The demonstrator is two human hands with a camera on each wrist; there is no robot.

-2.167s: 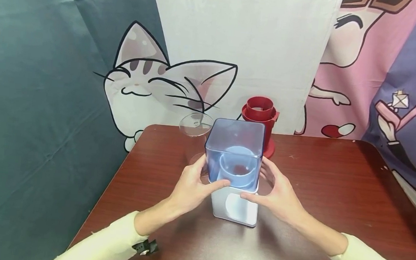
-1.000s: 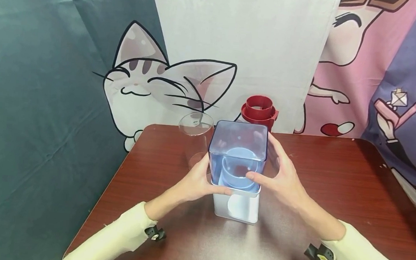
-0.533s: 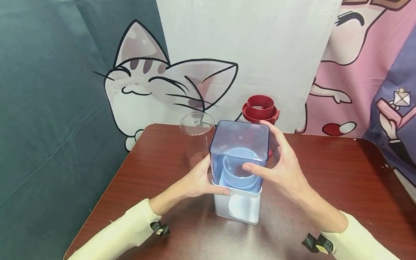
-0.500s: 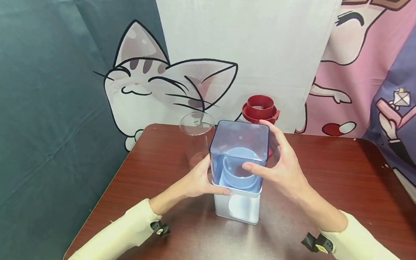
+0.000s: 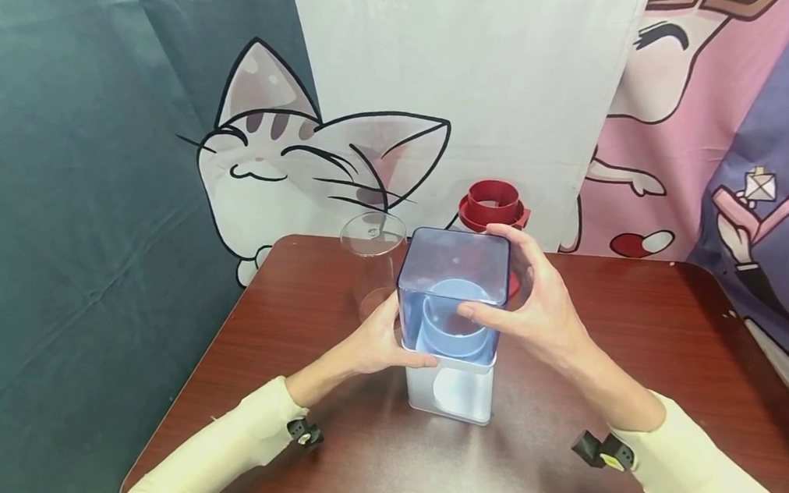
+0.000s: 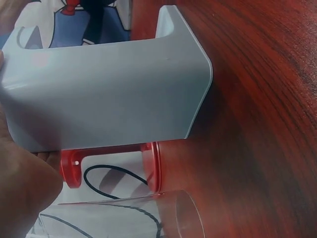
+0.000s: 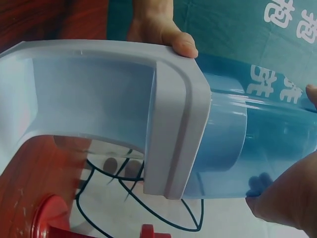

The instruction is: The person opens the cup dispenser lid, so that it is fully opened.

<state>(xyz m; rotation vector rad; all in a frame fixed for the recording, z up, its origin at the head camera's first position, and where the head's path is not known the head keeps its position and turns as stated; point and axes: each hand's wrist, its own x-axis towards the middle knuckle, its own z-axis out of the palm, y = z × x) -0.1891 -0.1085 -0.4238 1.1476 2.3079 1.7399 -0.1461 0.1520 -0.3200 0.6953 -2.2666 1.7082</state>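
A see-through blue square cover (image 5: 456,264) sits on top of a white stand (image 5: 452,396), which is upright on the table. Inside the cover a round ring shape shows through. My left hand (image 5: 370,344) grips the stand near its top, with the thumb along the front seam. Higher up, my right hand (image 5: 543,314) holds the cover, its thumb on the front face and fingers around the far right side. In the right wrist view the white stand (image 7: 173,134) meets the blue cover (image 7: 282,134) at its rim, and the stand is hollow below.
Behind the stand to the left is a clear cylinder (image 5: 369,272), open at the top. A red holder (image 5: 493,204) with a round ring top stands behind the cover. Printed cloth (image 5: 522,77) hangs behind the brown table (image 5: 639,354).
My right hand has moved from the seam up onto the cover, its thumb rising and fingers reaching around the far side. The cover and stand have shifted slightly right.
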